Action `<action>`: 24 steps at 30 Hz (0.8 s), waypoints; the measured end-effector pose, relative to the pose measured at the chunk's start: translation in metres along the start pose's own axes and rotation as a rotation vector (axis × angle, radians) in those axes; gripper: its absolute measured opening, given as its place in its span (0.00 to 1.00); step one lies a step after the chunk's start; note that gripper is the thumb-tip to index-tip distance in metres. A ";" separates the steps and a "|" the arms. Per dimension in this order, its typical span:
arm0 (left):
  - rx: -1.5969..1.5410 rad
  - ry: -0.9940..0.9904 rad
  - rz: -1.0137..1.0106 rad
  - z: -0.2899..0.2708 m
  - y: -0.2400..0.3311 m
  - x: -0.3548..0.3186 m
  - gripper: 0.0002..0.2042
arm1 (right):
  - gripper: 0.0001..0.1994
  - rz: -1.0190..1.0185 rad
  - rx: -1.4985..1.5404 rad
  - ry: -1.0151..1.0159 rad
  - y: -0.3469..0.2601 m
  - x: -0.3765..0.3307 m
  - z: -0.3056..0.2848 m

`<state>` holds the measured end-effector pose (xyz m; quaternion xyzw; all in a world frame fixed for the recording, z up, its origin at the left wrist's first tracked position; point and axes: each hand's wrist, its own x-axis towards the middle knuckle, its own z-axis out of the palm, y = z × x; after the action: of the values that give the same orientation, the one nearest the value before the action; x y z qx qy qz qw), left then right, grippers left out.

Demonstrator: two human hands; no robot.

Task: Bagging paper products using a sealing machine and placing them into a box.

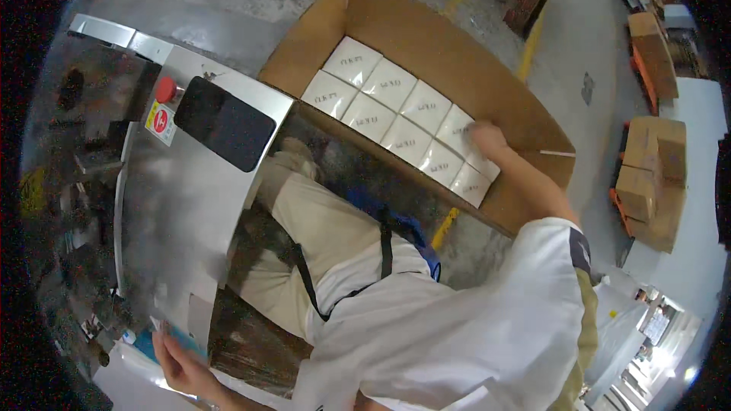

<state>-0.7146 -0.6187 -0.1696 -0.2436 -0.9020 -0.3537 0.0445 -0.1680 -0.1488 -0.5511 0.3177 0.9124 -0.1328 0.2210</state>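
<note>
My right hand [489, 140] reaches into a large open cardboard carton [525, 106]. Its fingers are curled down on a white square pack [457, 128] near the carton's right end and partly cover it. Several similar packs, wrapped in shiny clear film with dark print on top, stand in two rows; one of them is a white pack [388, 84] toward the back. At the lower left my left hand [181, 361] is raised with its fingers drawn together. A small whitish bit shows at the fingertips beside a blue item [183, 341]; what they hold is not clear.
On my left stands a metal machine top [179, 205] with a black phone [225, 123] and a red push button [165, 90]. Stacked brown cartons [651, 183] are at the far right. A yellow line [531, 46] runs along the floor.
</note>
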 end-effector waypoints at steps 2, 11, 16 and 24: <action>-0.020 -0.063 -0.017 0.005 0.006 0.002 0.15 | 0.11 0.475 -0.015 -0.026 -0.009 -0.050 -0.032; -0.077 -0.004 -0.169 -0.011 -0.004 0.005 0.16 | 0.16 0.407 0.132 -0.679 0.017 -0.066 0.047; 0.024 0.097 -0.187 -0.144 -0.087 0.010 0.32 | 0.21 0.569 0.196 -0.578 -0.013 -0.072 0.023; 0.273 0.141 -0.084 -0.223 -0.214 -0.035 0.44 | 0.27 0.598 0.163 -0.304 -0.007 -0.065 0.025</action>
<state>-0.8053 -0.9152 -0.1437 -0.1720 -0.9457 -0.2454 0.1256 -0.1189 -0.1974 -0.5403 0.5641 0.7221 -0.1805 0.3574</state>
